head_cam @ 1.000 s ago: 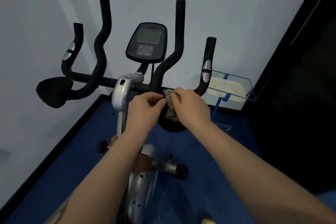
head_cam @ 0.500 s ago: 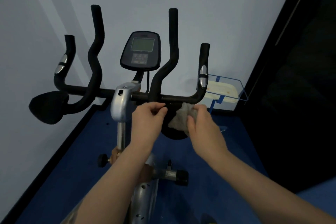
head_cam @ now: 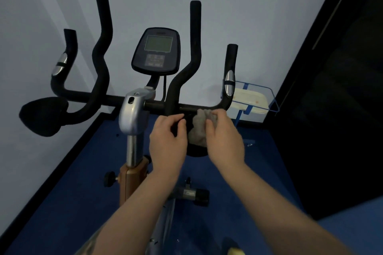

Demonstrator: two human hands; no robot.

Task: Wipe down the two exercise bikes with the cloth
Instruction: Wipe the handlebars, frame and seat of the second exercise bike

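One exercise bike (head_cam: 134, 114) fills the view, with black handlebars (head_cam: 186, 80), a grey console (head_cam: 158, 51) and a silver stem. My right hand (head_cam: 224, 138) grips a crumpled grey cloth (head_cam: 200, 128) just under the crossbar, near the right-hand handlebar bend. My left hand (head_cam: 169, 141) sits beside it with curled fingers pinching the black pad (head_cam: 195, 152) below the bar. A second bike is not in view.
A pale wall stands right behind the handlebars. A blue wire rack (head_cam: 251, 99) with a white tray sits at the right by a dark panel (head_cam: 342, 109). Blue floor (head_cam: 62, 203) lies below, with a black knob (head_cam: 109, 179) and a pedal (head_cam: 196, 193) near the frame.
My right hand pulled the cloth away to the right, then brought it back up against the bar next to my left hand. The camera drew closer.
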